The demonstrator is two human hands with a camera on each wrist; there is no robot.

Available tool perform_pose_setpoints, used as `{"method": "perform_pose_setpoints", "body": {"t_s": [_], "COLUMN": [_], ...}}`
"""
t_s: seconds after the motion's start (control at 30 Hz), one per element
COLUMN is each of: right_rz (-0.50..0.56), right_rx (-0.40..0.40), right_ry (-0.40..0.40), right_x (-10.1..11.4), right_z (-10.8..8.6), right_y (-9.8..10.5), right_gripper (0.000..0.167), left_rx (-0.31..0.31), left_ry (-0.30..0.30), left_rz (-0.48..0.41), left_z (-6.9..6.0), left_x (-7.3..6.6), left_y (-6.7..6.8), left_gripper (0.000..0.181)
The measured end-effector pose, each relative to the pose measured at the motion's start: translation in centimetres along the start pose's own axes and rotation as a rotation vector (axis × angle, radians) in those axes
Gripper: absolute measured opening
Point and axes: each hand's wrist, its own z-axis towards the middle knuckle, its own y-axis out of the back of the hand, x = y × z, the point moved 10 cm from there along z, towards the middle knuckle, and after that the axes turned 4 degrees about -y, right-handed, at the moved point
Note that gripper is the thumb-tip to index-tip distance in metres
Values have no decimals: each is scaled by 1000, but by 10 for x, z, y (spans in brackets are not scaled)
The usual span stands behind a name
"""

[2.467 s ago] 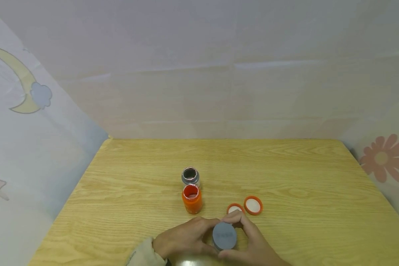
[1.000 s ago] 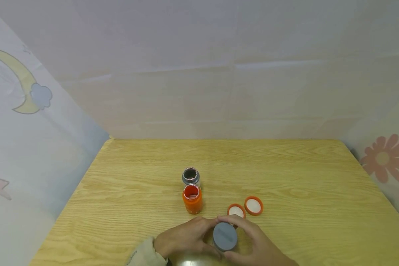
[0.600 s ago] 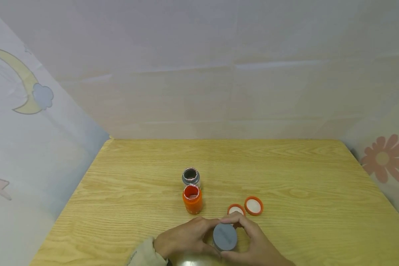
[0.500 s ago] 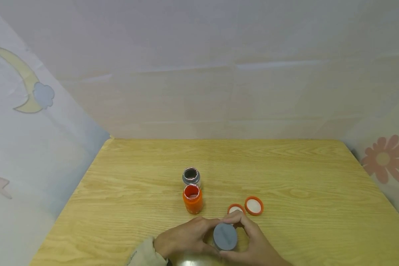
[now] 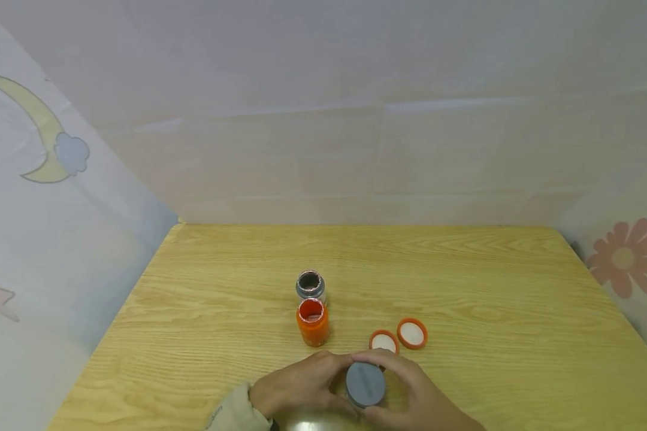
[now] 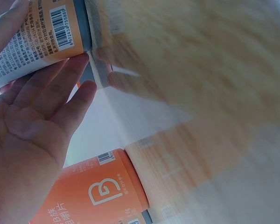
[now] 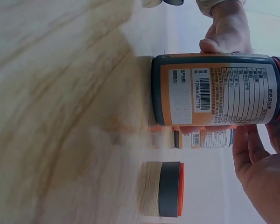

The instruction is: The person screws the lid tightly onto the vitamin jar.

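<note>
A grey supplement bottle with an orange and white label (image 7: 224, 91) stands on the table near its front edge. Its grey screw cap (image 5: 365, 384) is on top. My left hand (image 5: 302, 386) grips the bottle's body from the left. From the right, my right hand (image 5: 412, 389) curls thumb and forefinger around the cap's rim. Beyond the hands stands an orange bottle (image 5: 315, 332) with its mouth uncovered. Directly behind it is a grey bottle (image 5: 310, 287), uncapped too and partly hidden.
Two lids lie upside down with orange rims and white linings: the nearer lid (image 5: 384, 341) just beyond my right fingers, the other lid (image 5: 412, 333) to its right. A wooden table (image 5: 221, 287) bears everything, with pale printed cloth (image 5: 323, 149) behind and at the sides.
My right fingers have shifted back and forth around the cap. The mark on the cap's top lies at a different angle, so the cap has turned. My left hand has stayed put.
</note>
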Motion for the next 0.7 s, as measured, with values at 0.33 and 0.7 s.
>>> {"method": "perform_pose_setpoints", "body": {"t_s": [0.33, 0.7], "right_rz": [6, -83], "right_rx": [-106, -75], "right_ry": [43, -28], "right_x": [-1, 0], "right_z": [1, 2], "right_y": [6, 3], "right_gripper": [64, 70], "left_rx": [4, 7], "left_ry": [14, 9], "left_rz": [2, 11], "left_z": [-1, 0], "left_x": [2, 1], "left_y": [1, 0], "left_gripper": [53, 63]}}
